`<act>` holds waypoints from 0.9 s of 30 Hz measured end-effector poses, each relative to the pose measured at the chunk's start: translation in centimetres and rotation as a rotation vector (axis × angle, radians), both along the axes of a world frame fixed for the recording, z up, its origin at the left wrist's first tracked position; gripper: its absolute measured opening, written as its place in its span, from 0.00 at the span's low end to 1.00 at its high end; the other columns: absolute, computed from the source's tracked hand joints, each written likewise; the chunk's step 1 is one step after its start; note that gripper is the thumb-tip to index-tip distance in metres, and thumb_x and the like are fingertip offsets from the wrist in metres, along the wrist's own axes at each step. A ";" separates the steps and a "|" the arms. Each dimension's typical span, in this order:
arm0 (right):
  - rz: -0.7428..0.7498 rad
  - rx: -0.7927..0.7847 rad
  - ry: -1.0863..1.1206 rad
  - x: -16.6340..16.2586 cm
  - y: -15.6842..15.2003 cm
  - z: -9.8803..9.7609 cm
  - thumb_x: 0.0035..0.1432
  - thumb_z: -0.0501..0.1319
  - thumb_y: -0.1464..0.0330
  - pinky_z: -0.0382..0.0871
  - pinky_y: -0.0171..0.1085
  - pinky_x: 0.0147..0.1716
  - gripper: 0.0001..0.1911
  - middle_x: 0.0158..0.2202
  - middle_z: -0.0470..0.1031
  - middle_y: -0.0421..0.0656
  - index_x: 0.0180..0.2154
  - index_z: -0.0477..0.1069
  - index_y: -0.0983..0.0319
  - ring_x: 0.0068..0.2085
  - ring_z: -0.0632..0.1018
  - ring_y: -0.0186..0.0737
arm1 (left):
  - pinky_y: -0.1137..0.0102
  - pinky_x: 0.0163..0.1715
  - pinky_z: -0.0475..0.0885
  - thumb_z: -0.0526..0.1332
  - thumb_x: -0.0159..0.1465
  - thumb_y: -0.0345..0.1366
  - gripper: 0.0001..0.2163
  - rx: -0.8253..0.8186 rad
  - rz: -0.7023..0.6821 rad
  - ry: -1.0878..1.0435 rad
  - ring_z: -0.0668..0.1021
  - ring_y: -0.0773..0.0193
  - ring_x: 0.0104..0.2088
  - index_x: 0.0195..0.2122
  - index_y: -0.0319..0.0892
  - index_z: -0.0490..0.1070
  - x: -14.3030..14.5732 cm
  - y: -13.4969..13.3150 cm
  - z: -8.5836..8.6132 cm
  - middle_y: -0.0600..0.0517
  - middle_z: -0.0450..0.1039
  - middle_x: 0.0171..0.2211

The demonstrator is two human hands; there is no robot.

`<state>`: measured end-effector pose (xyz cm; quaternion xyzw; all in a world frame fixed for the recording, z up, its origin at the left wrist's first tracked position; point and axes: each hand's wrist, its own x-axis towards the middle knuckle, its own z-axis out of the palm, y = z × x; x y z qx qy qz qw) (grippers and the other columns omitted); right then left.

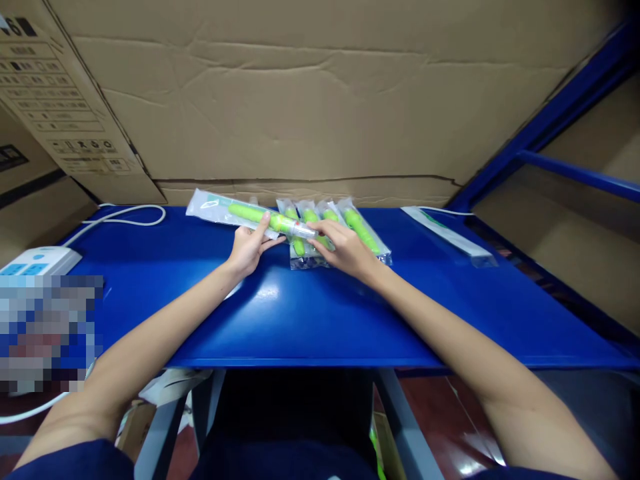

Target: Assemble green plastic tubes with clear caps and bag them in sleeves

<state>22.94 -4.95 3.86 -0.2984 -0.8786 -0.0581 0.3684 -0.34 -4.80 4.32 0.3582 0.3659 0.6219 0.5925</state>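
I have the clear packet [250, 215] pinched between left hand [247, 247] and right hand [345, 250] – light, slick film, I judge – best held at its ends.

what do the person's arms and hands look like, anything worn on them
Both forearms are bare from the wrist back. The left hand and right hand wear no gloves; no rings, watch or bands show. Dark blue short sleeves show at the bottom edge near the upper arms.
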 end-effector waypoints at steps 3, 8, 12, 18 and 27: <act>0.005 0.020 -0.022 0.1 -0.1 0.1 0.74 0.58 0.68 0.81 0.50 0.50 0.15 0.52 0.83 0.57 0.56 0.74 0.67 0.51 0.85 0.52 | 0.51 0.55 0.83 0.77 0.61 0.41 0.16 -0.003 -0.033 0.016 0.83 0.66 0.33 0.39 0.34 0.77 -0.2 0.0 0.0 0.51 0.81 0.31; 0.024 0.023 -0.119 0.3 0.0 0.2 0.76 0.58 0.63 0.81 0.50 0.48 0.16 0.50 0.83 0.57 0.54 0.77 0.66 0.50 0.84 0.53 | 0.52 0.56 0.83 0.76 0.63 0.40 0.15 -0.013 -0.100 0.062 0.86 0.60 0.38 0.39 0.32 0.78 0.0 -0.3 0.0 0.46 0.84 0.36; 0.002 0.100 -0.155 0.3 -0.1 0.4 0.76 0.58 0.60 0.80 0.48 0.45 0.18 0.48 0.82 0.56 0.53 0.78 0.66 0.46 0.84 0.51 | 0.57 0.53 0.83 0.76 0.62 0.40 0.15 -0.009 -0.164 0.092 0.86 0.61 0.37 0.40 0.32 0.79 0.3 -0.8 0.0 0.45 0.84 0.35; -0.008 -0.004 -0.102 0.1 -0.4 0.8 0.70 0.65 0.57 0.77 0.46 0.40 0.16 0.51 0.76 0.54 0.49 0.78 0.62 0.38 0.78 0.45 | 0.62 0.46 0.83 0.79 0.58 0.41 0.16 -0.009 -0.224 0.160 0.85 0.60 0.35 0.37 0.33 0.80 0.8 -1.5 0.1 0.45 0.84 0.34; 0.032 -0.171 -0.040 -0.6 -0.2 0.1 0.63 0.71 0.58 0.76 0.51 0.47 0.31 0.52 0.77 0.56 0.60 0.68 0.65 0.45 0.80 0.52 | 0.70 0.36 0.79 0.79 0.56 0.36 0.12 0.006 -0.403 0.413 0.84 0.61 0.31 0.37 0.35 0.82 1.0 -2.0 -0.4 0.45 0.85 0.33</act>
